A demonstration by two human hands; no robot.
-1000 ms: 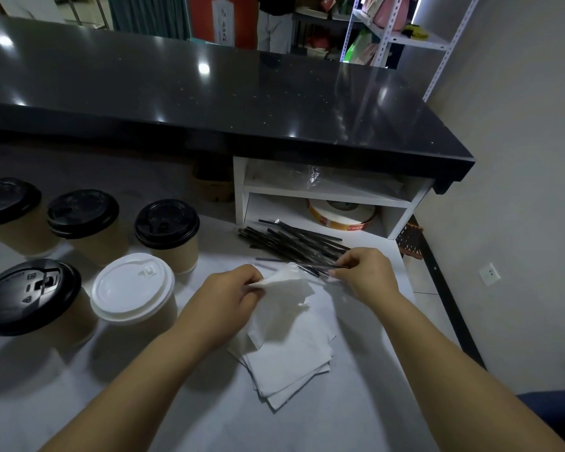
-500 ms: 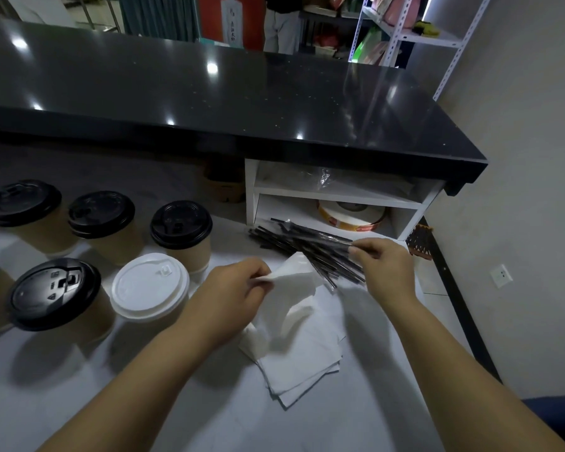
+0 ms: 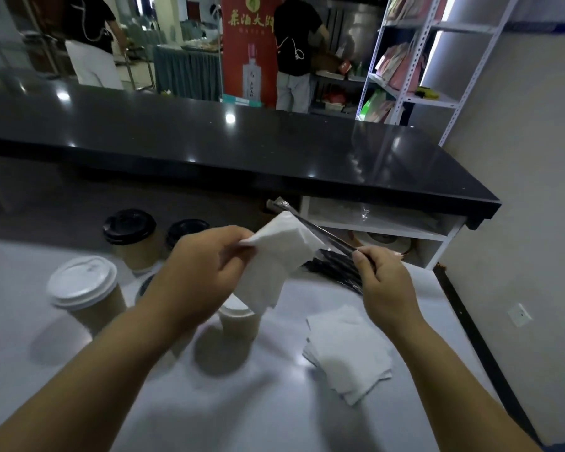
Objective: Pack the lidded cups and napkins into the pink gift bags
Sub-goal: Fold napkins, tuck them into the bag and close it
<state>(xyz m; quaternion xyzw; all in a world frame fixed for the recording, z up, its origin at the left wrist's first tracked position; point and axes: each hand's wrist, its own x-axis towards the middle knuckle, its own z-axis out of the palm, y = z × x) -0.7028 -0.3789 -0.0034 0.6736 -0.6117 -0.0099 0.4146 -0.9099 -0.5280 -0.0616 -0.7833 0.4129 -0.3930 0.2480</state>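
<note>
Above the counter [image 3: 229,406] | left hand [image 3: 206,272] pinches napkin [image 3: 274,256] | right hand [image 3: 385,282] pinches straw [image 3: 327,235] | napkin partly hides cup [image 3: 238,324]

free: bare worktop [image 3: 242,412] near front | blocked: cups [image 3: 82,282] left, napkin stack [image 3: 346,353] right, straws [image 3: 333,270] behind, black counter [image 3: 242,151] beyond

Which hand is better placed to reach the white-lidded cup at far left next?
Left, probably: the white-lidded cup stands nearer the left hand, though that hand pinches a napkin. The right hand holds a wrapped straw, farther off near the napkin stack.
</note>
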